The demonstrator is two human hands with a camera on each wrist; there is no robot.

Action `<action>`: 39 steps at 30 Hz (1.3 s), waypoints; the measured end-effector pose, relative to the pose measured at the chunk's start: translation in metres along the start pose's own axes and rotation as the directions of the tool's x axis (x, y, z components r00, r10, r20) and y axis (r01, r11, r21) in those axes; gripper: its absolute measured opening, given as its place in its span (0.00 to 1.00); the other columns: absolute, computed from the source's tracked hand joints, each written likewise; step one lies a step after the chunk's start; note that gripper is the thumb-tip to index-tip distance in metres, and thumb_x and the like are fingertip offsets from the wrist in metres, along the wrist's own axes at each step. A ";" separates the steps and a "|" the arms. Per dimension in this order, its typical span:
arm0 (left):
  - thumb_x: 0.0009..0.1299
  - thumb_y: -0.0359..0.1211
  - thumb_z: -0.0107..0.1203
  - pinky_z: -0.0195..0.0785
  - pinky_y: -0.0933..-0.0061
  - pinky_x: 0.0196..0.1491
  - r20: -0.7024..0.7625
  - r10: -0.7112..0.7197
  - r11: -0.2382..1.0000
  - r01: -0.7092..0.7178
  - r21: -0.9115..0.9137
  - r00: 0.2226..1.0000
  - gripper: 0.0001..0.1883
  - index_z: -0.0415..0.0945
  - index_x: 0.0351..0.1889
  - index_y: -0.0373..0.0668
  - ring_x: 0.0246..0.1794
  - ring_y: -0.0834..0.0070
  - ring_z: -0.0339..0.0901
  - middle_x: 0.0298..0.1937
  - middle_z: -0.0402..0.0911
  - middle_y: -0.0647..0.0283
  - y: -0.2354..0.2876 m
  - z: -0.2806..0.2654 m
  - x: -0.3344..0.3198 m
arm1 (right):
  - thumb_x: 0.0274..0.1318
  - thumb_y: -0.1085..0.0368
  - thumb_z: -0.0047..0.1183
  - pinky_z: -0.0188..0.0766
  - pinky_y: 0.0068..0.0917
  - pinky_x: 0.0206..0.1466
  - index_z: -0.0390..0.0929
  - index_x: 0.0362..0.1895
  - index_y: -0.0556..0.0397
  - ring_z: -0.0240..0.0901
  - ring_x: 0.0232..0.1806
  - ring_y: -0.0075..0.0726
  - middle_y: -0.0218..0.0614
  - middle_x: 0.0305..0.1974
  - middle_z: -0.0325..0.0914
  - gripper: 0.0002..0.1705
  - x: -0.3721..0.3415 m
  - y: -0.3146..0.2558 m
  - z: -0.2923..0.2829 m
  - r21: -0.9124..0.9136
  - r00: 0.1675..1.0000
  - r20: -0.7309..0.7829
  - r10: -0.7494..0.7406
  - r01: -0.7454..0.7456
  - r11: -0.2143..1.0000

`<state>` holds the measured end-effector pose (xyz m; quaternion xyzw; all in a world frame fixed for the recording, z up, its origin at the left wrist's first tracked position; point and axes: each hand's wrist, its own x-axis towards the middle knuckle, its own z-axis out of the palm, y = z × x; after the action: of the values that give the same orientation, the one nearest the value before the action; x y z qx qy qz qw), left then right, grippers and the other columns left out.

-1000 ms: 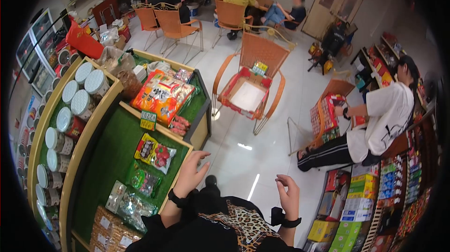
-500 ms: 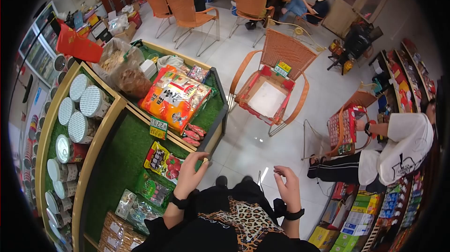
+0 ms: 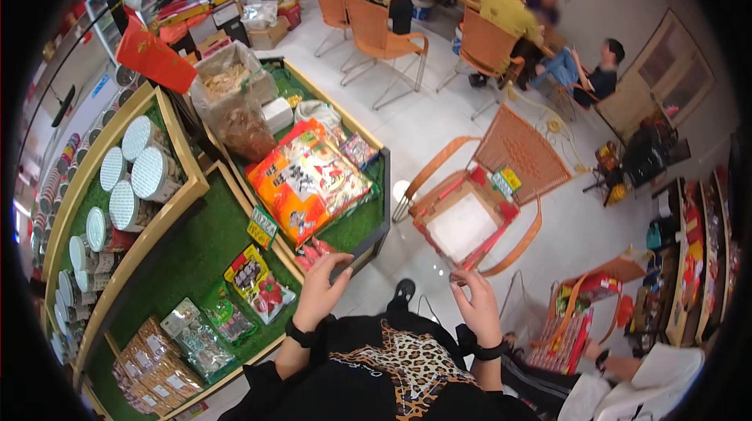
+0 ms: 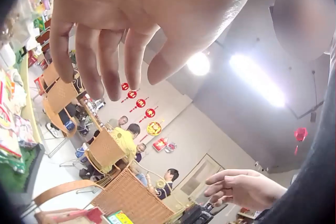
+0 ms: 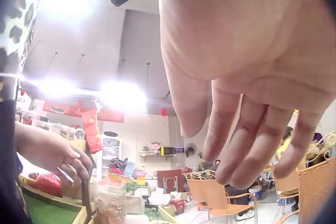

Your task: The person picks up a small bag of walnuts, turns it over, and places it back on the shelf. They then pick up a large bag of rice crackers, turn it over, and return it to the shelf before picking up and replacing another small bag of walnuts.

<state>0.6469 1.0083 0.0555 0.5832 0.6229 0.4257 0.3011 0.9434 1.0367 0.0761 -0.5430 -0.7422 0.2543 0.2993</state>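
Note:
My left hand (image 3: pixel 319 292) is held out in front of my body with relaxed fingers, over the front edge of the green-lined display stand (image 3: pixel 200 245). In the left wrist view its fingers (image 4: pixel 108 66) hang loosely and nothing shows between them. A snack packet with red fruit printed on it (image 3: pixel 262 284) lies just left of this hand, and small pink packets (image 3: pixel 313 252) lie beyond its fingertips. My right hand (image 3: pixel 476 307) hovers in the air below the box on the wicker chair (image 3: pixel 523 151). Its fingers (image 5: pixel 247 145) are loose and empty in the right wrist view.
A large orange snack bag (image 3: pixel 301 182) lies on the stand beside a clear bag of dried food (image 3: pixel 239 112). Lidded jars (image 3: pixel 153 178) line the left shelf. An open carton (image 3: pixel 462 225) rests on the wicker chair. Someone in a white shirt (image 3: pixel 654 386) sits at right; others sit around a table.
The head view has swung right, so the stand, wicker chair and seated person appear shifted. My feet have changed position below me. Both hands stay raised in front, the right one nearer the left.

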 end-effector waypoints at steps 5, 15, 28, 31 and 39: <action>0.65 0.28 0.54 0.67 0.71 0.49 -0.014 -0.024 0.995 0.023 -0.096 1.000 0.13 0.75 0.47 0.36 0.46 0.68 0.77 0.43 0.79 0.57 0.028 0.057 0.045 | 0.52 0.68 0.54 0.69 0.36 0.43 0.76 0.42 0.57 0.75 0.36 0.45 0.43 0.33 0.77 0.12 0.062 0.039 -0.052 -0.006 0.999 -0.041 -0.010 0.010 1.000; 0.65 0.32 0.54 0.68 0.67 0.49 -0.040 -0.106 0.994 0.105 -0.025 0.994 0.13 0.75 0.46 0.38 0.44 0.62 0.76 0.43 0.77 0.56 0.036 0.109 0.080 | 0.54 0.68 0.54 0.70 0.36 0.44 0.76 0.43 0.57 0.75 0.37 0.47 0.43 0.34 0.77 0.12 0.106 0.102 -0.064 0.063 0.982 0.188 -0.002 -0.010 0.998; 0.65 0.28 0.55 0.69 0.70 0.50 -0.123 -0.359 0.919 0.328 -0.217 0.925 0.15 0.73 0.50 0.37 0.45 0.68 0.77 0.44 0.78 0.57 -0.027 0.109 0.184 | 0.53 0.65 0.54 0.69 0.36 0.47 0.77 0.44 0.55 0.75 0.41 0.47 0.43 0.38 0.78 0.14 0.257 0.110 0.004 0.132 0.901 0.428 -0.071 0.015 0.991; 0.67 0.28 0.53 0.69 0.73 0.49 -0.037 -0.508 0.769 0.435 -0.468 0.860 0.15 0.72 0.52 0.37 0.45 0.75 0.76 0.45 0.78 0.60 -0.082 0.119 0.213 | 0.54 0.65 0.54 0.70 0.37 0.48 0.75 0.46 0.57 0.74 0.43 0.49 0.46 0.41 0.77 0.16 0.306 0.118 0.048 0.166 0.841 0.531 -0.101 0.013 0.986; 0.71 0.36 0.51 0.63 0.74 0.57 0.109 -0.640 0.476 0.504 -0.721 0.760 0.20 0.68 0.59 0.39 0.56 0.74 0.69 0.56 0.73 0.59 -0.191 0.126 0.310 | 0.56 0.66 0.53 0.69 0.33 0.51 0.70 0.53 0.57 0.74 0.48 0.45 0.46 0.46 0.75 0.20 0.413 0.134 0.172 0.216 0.670 0.732 -0.125 -0.054 0.975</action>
<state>0.6241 1.3434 -0.1327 0.1355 0.5891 0.5558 0.5707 0.8109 1.4611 -0.0676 -0.3420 -0.7773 0.5269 0.0350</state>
